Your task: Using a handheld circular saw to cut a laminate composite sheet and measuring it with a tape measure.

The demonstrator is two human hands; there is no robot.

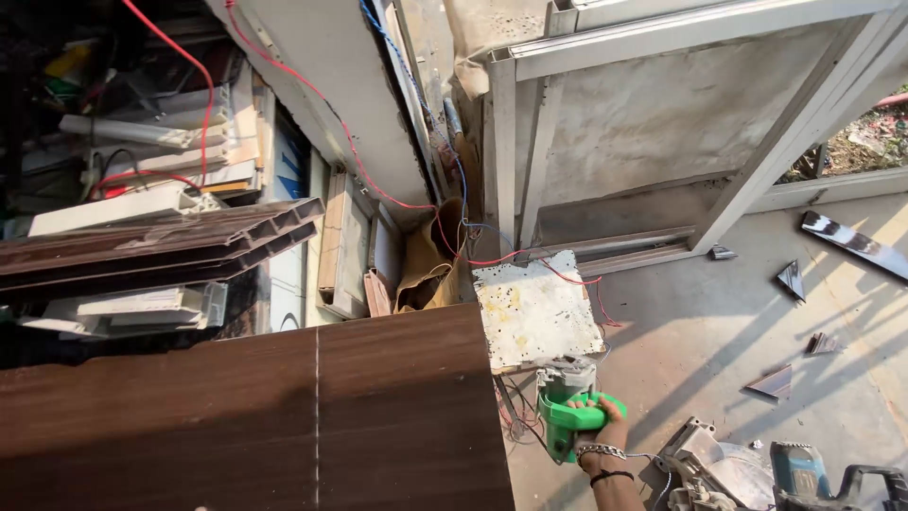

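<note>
Right hand (598, 414) clamped on green power tool (565, 409); left hand unseen. Brown panel (255, 416): one pale line across it, otherwise whole.

There is a single view, from a camera worn on the person's head, looking steeply down and a little forward. It sits well above the right hand (600, 426), which enters from the bottom edge and whose fingers (588, 404) wrap a green power tool (566, 409). Left of the fingers, close under the lens, a brown wood-grain panel (246, 421) fills the lower left. Beyond the fingers, farther off, stands a pale metal frame (662, 123); to their right lies the concrete floor (738, 322).
</note>
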